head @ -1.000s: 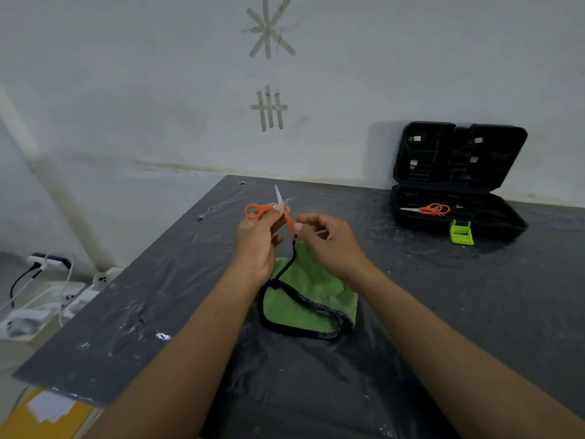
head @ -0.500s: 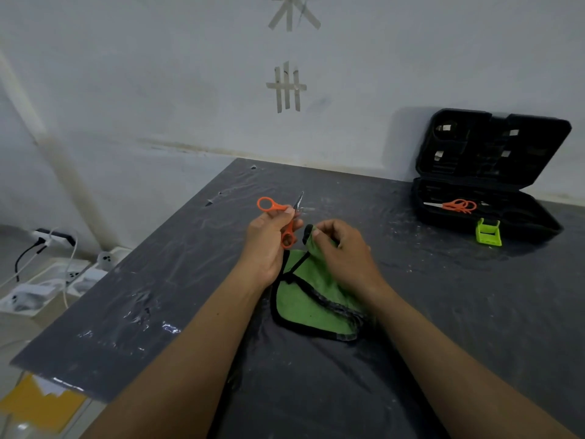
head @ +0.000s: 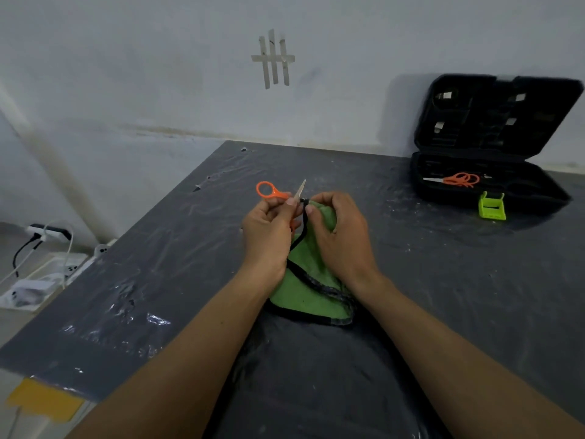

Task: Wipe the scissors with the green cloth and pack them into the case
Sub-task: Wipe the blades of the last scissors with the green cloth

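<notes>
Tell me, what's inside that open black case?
One pair of orange scissors lies in the bottom half of the case. Small pale tabs show in its lid. The other slots are too dark to tell.

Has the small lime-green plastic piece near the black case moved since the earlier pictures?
No. The small lime-green plastic piece stands as before at the front wall of the open black plastic case, right of the packed orange-handled scissors.

Wall [head: 158,74]: pale, scuffed; grey tape strips [head: 273,58] above the left hand [head: 269,229]. Table [head: 459,280]: dark, under wrinkled film. Floor [head: 9,229], far left of that hand: power strip [head: 47,232], cables.
</notes>
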`<state>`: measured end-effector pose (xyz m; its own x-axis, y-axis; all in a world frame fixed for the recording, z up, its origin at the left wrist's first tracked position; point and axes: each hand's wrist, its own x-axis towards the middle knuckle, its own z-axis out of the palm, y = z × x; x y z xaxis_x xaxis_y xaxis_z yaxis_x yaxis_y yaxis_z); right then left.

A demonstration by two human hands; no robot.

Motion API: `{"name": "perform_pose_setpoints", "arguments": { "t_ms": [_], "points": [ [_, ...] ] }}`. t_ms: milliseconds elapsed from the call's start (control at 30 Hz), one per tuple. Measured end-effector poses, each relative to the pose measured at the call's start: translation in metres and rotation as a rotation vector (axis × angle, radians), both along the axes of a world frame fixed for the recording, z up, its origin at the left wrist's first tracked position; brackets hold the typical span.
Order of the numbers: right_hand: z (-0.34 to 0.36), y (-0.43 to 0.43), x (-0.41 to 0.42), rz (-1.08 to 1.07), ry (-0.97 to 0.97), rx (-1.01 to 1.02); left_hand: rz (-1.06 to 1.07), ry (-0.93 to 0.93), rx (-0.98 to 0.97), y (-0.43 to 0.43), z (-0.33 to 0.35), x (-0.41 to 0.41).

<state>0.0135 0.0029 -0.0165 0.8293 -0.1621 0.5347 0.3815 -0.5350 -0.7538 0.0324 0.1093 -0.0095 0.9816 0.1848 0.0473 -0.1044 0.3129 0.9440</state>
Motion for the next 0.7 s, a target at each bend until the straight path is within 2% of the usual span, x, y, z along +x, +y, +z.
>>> {"name": "perform_pose_setpoints", "arguments": {
  "t_ms": [233, 700],
  "points": [
    [-0.0008, -0.0004, 0.0031, 0.001, -0.132, -0.113, 0.065, -0.072, 0.077, -0.0047, -0.0067, 0.0012],
    [-0.0020, -0.0020, 0.0068, -0.011, -0.089, -0.032, 0.113, -0.185, 0.330, -0.0041, -0.0093, -0.0027]
  ]
}}
